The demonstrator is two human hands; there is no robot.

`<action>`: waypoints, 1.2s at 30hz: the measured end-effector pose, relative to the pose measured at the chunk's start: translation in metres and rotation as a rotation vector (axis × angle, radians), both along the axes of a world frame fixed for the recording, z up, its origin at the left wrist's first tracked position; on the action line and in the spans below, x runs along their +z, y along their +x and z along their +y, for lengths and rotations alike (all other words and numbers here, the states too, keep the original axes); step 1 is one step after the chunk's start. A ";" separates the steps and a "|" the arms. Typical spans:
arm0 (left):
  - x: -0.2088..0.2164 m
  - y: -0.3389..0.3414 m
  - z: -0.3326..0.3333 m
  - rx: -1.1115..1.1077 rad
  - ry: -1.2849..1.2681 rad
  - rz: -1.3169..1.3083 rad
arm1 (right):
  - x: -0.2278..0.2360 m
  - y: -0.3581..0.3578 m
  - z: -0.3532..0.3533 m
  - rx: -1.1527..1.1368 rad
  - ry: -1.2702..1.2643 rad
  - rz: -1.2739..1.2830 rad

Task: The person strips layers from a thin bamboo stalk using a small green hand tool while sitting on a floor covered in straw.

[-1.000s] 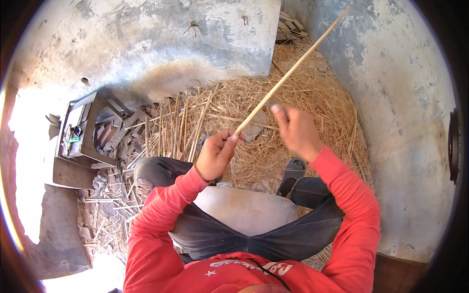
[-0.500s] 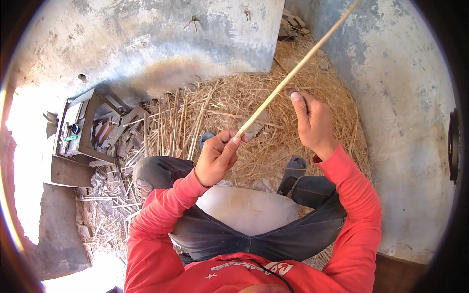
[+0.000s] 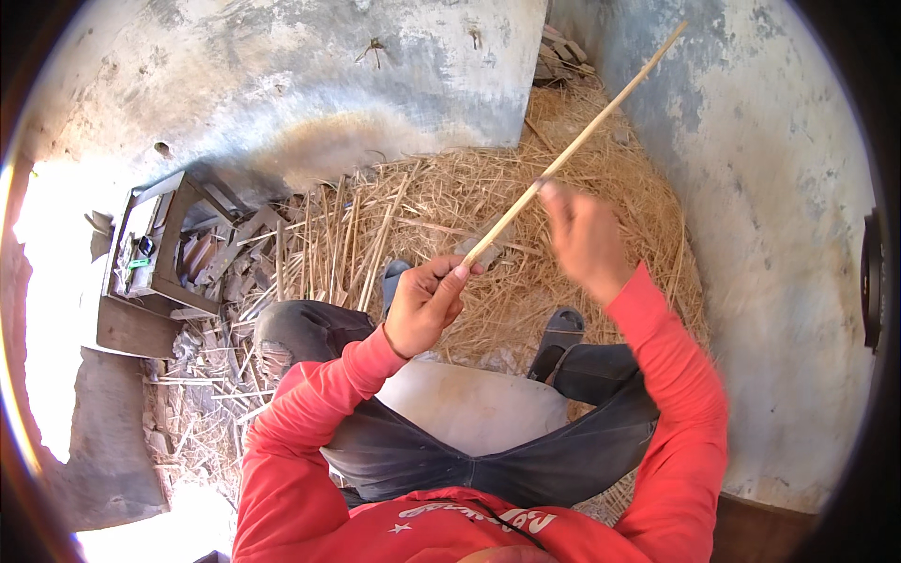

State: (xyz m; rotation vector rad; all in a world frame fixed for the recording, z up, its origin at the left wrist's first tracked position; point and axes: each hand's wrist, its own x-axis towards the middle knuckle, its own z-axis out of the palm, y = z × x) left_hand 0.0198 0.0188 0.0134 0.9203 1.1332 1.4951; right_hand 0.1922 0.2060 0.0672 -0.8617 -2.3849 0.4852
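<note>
A long pale wooden stick (image 3: 601, 118) slants up and away to the right in front of me. My left hand (image 3: 425, 308) is closed round its near end, thumb along the top. Closed at the fingertips and smeared by motion, my right hand (image 3: 591, 242) meets the stick around its middle. A small dark piece showed between its thumb and finger a moment ago; now the blur hides it. Beneath the stick lies a thick spread of straw-like shavings (image 3: 601, 178).
A pale rounded block (image 3: 469, 403) sits between my legs. Rough sticks (image 3: 343, 235) lie left of the shavings, near an overturned wooden frame (image 3: 174, 281) holding small items and scraps. Weathered walls (image 3: 310, 75) rise ahead and at right (image 3: 779, 235). My sandalled foot (image 3: 560, 338) rests nearby.
My right hand has come left and down onto the stick, from just beside it. The stick's far tip has drawn back into view, and my left hand has shifted slightly right.
</note>
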 end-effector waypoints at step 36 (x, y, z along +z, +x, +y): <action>-0.006 -0.014 -0.009 -0.077 -0.132 -0.097 | -0.017 0.002 0.016 -0.024 -0.046 -0.003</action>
